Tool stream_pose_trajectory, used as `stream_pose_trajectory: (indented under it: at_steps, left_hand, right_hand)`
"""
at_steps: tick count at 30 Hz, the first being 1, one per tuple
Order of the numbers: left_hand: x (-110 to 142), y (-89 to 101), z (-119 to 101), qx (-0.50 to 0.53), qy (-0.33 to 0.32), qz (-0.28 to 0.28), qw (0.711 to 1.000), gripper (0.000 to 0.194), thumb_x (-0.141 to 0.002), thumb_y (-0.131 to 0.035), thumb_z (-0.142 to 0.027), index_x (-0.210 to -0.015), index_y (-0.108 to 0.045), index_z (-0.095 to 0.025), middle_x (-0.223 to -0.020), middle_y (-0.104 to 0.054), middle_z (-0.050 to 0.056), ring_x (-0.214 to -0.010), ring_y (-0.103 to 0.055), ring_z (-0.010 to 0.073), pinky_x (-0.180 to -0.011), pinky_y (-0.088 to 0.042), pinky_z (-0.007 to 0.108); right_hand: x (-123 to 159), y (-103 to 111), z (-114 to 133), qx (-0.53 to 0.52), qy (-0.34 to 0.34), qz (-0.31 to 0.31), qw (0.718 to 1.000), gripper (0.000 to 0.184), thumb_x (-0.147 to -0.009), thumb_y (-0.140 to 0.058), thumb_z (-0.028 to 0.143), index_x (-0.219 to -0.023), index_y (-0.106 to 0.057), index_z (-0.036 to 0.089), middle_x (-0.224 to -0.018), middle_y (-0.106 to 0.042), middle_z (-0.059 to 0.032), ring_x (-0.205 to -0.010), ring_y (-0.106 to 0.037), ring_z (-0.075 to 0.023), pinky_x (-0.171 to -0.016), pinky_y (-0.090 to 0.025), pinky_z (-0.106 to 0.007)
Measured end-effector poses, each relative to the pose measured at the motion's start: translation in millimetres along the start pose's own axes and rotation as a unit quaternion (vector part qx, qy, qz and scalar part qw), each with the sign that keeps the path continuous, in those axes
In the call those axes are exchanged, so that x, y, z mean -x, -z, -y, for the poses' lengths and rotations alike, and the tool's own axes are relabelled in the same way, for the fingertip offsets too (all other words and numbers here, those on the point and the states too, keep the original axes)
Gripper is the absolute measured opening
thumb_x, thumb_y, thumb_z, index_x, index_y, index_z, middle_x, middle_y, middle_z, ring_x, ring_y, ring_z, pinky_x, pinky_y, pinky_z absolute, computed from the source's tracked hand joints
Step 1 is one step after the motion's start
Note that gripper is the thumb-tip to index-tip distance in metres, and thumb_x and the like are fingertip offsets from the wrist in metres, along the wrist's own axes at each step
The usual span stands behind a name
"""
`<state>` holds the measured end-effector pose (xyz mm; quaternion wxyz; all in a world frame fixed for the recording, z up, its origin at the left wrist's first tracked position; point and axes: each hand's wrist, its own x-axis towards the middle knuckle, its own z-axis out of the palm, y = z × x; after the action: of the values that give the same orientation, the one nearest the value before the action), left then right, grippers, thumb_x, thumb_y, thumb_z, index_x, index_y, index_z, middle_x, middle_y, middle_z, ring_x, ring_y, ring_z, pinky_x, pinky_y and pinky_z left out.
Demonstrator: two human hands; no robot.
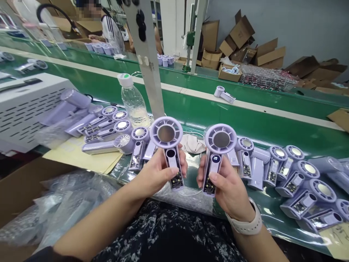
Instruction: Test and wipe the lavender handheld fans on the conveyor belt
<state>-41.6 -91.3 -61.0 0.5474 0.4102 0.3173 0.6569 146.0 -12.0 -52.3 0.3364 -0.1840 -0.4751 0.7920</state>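
My left hand [156,169] is wrapped round the handle of a lilac handheld fan [171,151], its thumb on the front below a dark round display. In my right hand [225,182] is a second lilac handheld fan [216,145], whose small display is lit and reads 20. The thumb presses on its front. Both fans stand upright, side by side and apart, with circuit boards bared in their handles. Behind and between them lies a crumpled pale cloth [193,143]. More fans with open handles [279,160] rest on the green table close to my right hand.
Several fans [120,125] lie at the left on yellow paper, beside a white vented box [32,112]. A plastic bottle [133,100] stands near a metal post [148,54]. Plastic bags [68,203] fill a carton at lower left. Beyond the green conveyor [188,105], a person sits.
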Motion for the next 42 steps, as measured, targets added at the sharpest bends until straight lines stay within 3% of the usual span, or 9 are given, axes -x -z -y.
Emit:
stream_pose_trajectory:
  at_steps: [8,20,29,34,42]
  left_hand:
    - [-6,-0.4,8,0.001,0.045,-0.037,0.998,0.047,-0.083,-0.079,-0.032,-0.12,-0.053,-0.021,-0.1,-0.06,0.003,-0.078,-0.064,0.0154,-0.07,-0.054,0.03]
    - [-5,-3.4,9,0.04,0.046,-0.011,0.998,0.045,-0.083,-0.078,-0.032,-0.12,-0.054,-0.02,-0.095,-0.057,0.0,-0.073,-0.065,0.0139,-0.065,-0.054,0.029]
    - [-12,-1.7,18,0.066,0.072,-0.116,0.988,0.037,-0.079,-0.075,-0.028,-0.108,-0.054,-0.02,-0.088,-0.059,0.0,-0.067,-0.062,0.0135,-0.06,-0.052,0.028]
    - [-8,0.3,17,0.04,0.049,-0.038,0.997,0.036,-0.081,-0.077,-0.036,-0.106,-0.056,-0.02,-0.088,-0.059,-0.001,-0.065,-0.061,0.0127,-0.06,-0.052,0.028]
    - [-10,1.0,9,-0.041,0.038,-0.022,0.998,0.032,-0.087,-0.074,-0.037,-0.107,-0.057,-0.02,-0.093,-0.06,0.001,-0.073,-0.065,0.0148,-0.065,-0.053,0.028]
  right_hand:
    - [-1,1,-17,-0.01,-0.047,-0.049,0.998,0.035,-0.082,-0.078,0.043,-0.104,-0.059,0.024,-0.089,-0.06,-0.0012,-0.07,-0.057,-0.0165,-0.06,-0.052,-0.03]
    - [5,5,-13,-0.028,-0.04,-0.059,0.997,0.029,-0.082,-0.077,0.037,-0.102,-0.063,0.022,-0.095,-0.062,-0.0029,-0.069,-0.06,-0.0157,-0.06,-0.053,-0.03]
    - [7,8,-19,-0.039,-0.04,-0.102,0.993,0.033,-0.086,-0.072,0.039,-0.114,-0.06,0.026,-0.093,-0.063,-0.0024,-0.063,-0.057,-0.015,-0.05,-0.051,-0.027]
    - [9,10,-21,-0.021,-0.033,-0.062,0.997,0.031,-0.089,-0.071,0.038,-0.116,-0.062,0.025,-0.095,-0.064,-0.0029,-0.064,-0.058,-0.0144,-0.051,-0.052,-0.026]
    - [5,5,-14,-0.02,-0.017,-0.063,0.998,0.032,-0.089,-0.071,0.038,-0.117,-0.062,0.026,-0.097,-0.063,-0.0031,-0.07,-0.061,-0.0159,-0.055,-0.053,-0.028]
